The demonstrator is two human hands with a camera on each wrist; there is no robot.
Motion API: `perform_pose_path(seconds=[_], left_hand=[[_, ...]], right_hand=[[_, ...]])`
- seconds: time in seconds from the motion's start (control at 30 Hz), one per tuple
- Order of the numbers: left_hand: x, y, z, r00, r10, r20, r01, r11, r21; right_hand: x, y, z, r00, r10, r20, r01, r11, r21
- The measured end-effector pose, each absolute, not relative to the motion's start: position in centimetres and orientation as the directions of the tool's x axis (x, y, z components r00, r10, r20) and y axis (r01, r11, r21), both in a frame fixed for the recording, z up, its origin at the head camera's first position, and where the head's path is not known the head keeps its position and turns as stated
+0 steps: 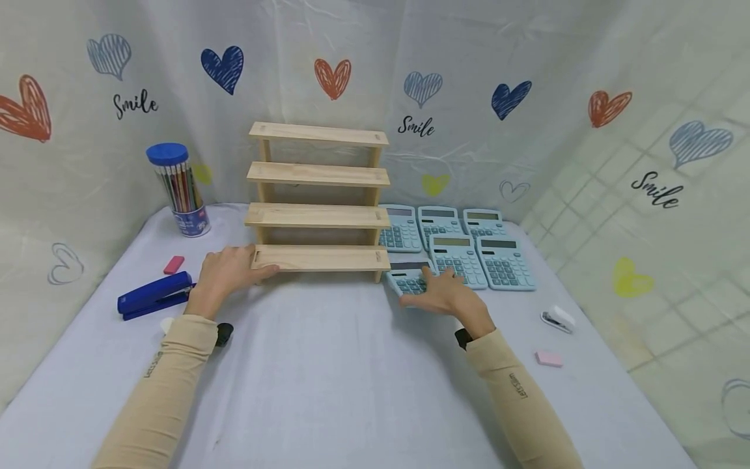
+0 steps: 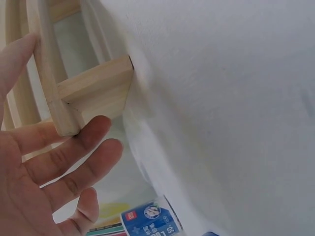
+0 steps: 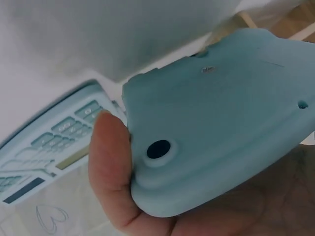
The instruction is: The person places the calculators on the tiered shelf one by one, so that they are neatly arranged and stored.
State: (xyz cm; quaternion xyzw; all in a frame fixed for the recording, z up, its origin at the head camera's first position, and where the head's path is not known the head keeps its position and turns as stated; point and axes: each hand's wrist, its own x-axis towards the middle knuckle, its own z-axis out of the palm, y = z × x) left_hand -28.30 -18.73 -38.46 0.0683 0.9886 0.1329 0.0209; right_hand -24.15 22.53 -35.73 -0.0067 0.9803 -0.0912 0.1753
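Observation:
A four-tier wooden shelf (image 1: 319,215) stands at the back middle of the table. My left hand (image 1: 228,273) grips the left end of its lowest plank; in the left wrist view the thumb and fingers (image 2: 93,130) lie around the plank's end (image 2: 54,93). My right hand (image 1: 445,293) holds a light-blue calculator (image 1: 407,281) beside the shelf's lower right corner. The right wrist view shows this calculator's underside (image 3: 221,113), with a finger along its edge. Several matching calculators (image 1: 506,264) lie in rows behind and to the right.
On the left are a blue stapler (image 1: 155,293), a red eraser (image 1: 174,264) and a blue-lidded tub of pencils (image 1: 180,189). A small white stapler (image 1: 558,319) and a pink eraser (image 1: 549,358) lie on the right. Behind the table hangs a heart-patterned curtain (image 1: 363,58).

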Motion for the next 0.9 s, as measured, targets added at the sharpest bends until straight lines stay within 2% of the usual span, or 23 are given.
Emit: perform_pose_path(seconds=[0.33,0.57,0.7,0.9], left_hand=[[-28.5,-18.9,-38.9,-0.989,0.146,0.004,0.141,0.954,0.266],[-28.5,-18.9,-38.9,-0.989,0.146,0.023,0.147,0.955,0.258],[-28.3,-19.0,-38.9,-0.989,0.146,0.031,0.149,0.953,0.263],[-28.4,-19.0,-39.0,-0.988,0.148,0.054,0.157,0.950,0.268]], right_hand=[[-23.4,23.6,-34.7,-0.939,-0.055,-0.341,0.000,0.987,-0.159],[-23.5,24.3,-31.8,-0.970,-0.087,-0.228,-0.044,0.981,-0.189],[-25.2,24.1,-29.5,-0.982,-0.101,-0.161,-0.068,0.978,-0.199],[-29.5,22.0,-26.6,-0.992,-0.110,-0.056,-0.094,0.969,-0.229]])
